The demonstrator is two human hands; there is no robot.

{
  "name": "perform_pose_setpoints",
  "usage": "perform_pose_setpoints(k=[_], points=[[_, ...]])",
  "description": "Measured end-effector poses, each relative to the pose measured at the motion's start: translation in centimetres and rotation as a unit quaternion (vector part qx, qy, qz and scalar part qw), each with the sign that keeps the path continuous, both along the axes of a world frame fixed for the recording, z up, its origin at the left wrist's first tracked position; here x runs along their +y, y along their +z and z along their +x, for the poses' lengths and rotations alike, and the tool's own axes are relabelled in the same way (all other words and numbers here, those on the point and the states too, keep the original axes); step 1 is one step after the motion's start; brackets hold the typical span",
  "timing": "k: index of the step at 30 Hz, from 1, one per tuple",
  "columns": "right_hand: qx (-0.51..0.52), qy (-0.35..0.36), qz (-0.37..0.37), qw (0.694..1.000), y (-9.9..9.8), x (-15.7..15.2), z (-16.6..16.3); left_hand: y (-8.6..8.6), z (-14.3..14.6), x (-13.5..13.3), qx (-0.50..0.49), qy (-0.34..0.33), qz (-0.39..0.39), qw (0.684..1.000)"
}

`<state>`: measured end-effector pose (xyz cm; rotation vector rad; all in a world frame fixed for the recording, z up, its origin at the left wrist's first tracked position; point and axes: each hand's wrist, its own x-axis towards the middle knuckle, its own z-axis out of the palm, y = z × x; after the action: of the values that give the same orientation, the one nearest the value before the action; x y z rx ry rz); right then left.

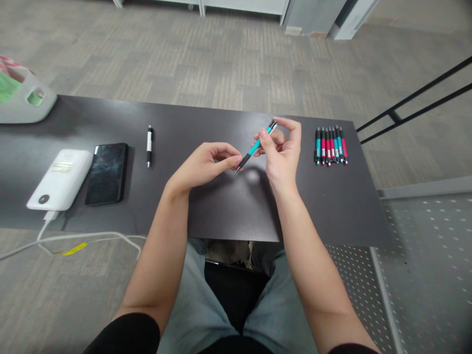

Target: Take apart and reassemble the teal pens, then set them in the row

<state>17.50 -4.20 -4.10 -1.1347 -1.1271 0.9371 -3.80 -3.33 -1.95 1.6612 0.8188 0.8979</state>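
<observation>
A teal and black ballpoint pen (255,146) is held slantwise above the dark table, its silver tip pointing down to the left. My right hand (282,152) grips the pen's upper part between thumb and fingers, one fingertip at the top end. The thumb and fingers of my left hand (212,164) close on the black grip near the tip. To the right lies a row of several teal and red pens (331,146), side by side. A white and black pen (149,146) lies apart, left of my left hand.
On the table (228,221), at the left, a black phone (106,173) lies beside a white power bank (61,179) with a white cable (92,237) hanging off the front edge. A white plastic container (40,105) stands at the far left. Black metal bars (413,105) rise past the right edge.
</observation>
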Motion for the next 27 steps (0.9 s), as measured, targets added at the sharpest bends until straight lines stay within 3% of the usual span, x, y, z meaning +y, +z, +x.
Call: perform_pose_setpoints(k=[5, 8, 11, 15, 19, 24, 27], points=[[0.002, -0.005, 0.027, 1.000, -0.4, 0.1, 0.0, -0.1, 0.0, 0.0, -0.010, -0.007, -0.043, 0.999], [0.001, 0.028, 0.013, 1.000, -0.5, 0.2, 0.3, 0.2, -0.1, 0.0, 0.009, 0.006, -0.032, 0.999], [-0.011, 0.049, 0.001, 0.999, -0.6, 0.5, 1.0, 0.8, -0.4, -0.2, 0.062, 0.065, -0.006, 0.996], [0.006, 0.048, -0.019, 0.999, -0.6, 0.8, 2.4, 1.0, -0.9, -0.2, 0.061, 0.158, -0.004, 0.986], [0.000, 0.127, -0.051, 0.991, 0.1, 0.1, 3.7, 0.7, -1.0, -0.1, 0.046, 0.203, -0.004, 0.978], [-0.140, 0.234, -0.088, 0.958, 1.8, -1.7, 3.8, 0.4, -0.7, -0.1, -0.013, 0.176, -0.037, 0.984], [-0.234, 0.229, -0.080, 0.941, 2.3, -2.0, 5.0, 0.2, -0.8, 0.0, 0.009, 0.159, -0.057, 0.986]])
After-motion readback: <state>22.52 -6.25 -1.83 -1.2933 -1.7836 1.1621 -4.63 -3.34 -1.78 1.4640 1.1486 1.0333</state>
